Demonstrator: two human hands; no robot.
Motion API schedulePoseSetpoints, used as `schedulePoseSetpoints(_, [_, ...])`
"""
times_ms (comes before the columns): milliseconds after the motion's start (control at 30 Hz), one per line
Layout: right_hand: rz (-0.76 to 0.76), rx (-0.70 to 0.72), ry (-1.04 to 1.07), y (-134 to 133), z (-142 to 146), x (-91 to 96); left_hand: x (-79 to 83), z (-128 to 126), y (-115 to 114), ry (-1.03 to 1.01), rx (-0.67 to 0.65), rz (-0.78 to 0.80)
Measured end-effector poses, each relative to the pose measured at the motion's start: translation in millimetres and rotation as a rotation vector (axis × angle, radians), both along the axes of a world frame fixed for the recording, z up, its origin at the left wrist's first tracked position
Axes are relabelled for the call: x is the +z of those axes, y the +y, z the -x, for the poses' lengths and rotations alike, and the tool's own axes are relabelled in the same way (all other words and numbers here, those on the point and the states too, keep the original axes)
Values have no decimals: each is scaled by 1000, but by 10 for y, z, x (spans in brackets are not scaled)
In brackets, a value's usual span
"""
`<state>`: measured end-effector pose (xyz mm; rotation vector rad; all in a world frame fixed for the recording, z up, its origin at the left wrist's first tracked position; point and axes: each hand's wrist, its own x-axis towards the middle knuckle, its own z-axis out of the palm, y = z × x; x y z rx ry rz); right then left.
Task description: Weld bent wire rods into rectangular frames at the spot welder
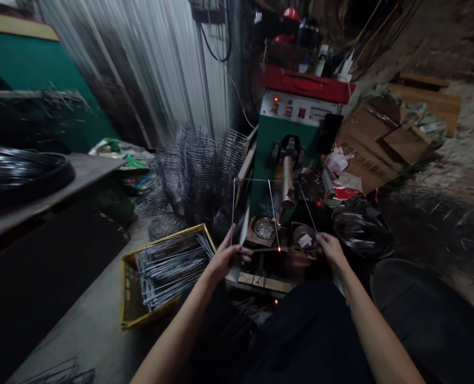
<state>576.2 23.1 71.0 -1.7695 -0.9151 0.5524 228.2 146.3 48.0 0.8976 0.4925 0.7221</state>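
"What are the two grips doing?"

"Both pinch the same thing. The left hand (221,261) has its grip on the near left corner of a wire frame (273,213), its fingers partly blurred; the right hand (332,250) pinches the near right side."

"And where is the frame?"

"Between the hands, in front of the green machine (266,138). An orange glow (279,249) shows at the near end of its middle rod. Whether it touches the machine, I can't tell."

"What's close around it?"

"A round dish (254,230) of small bright bits (264,229), and right of that a second dish (300,231) with a pale scrap (304,240) in it. A thick metal bar (288,181) juts from the machine above them."

"To the left?"

"A yellow crate (128,290) with piled frames (173,272) inside, and stacked wire baskets (200,165) behind it. Farther out, a dark coil (24,170) lies on a surface (88,170)."

"And the right?"

"A cardboard box (364,144), tilted, beside the machine."
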Motion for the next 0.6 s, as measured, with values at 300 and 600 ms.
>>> schedulePoseSetpoints(300, [244,154,236,-2136,893,-554,-344,855,-698,24,-56,300])
schedulePoseSetpoints(600, [122,49,93,-2117,633,-604,843,434,161,157,-87,192])
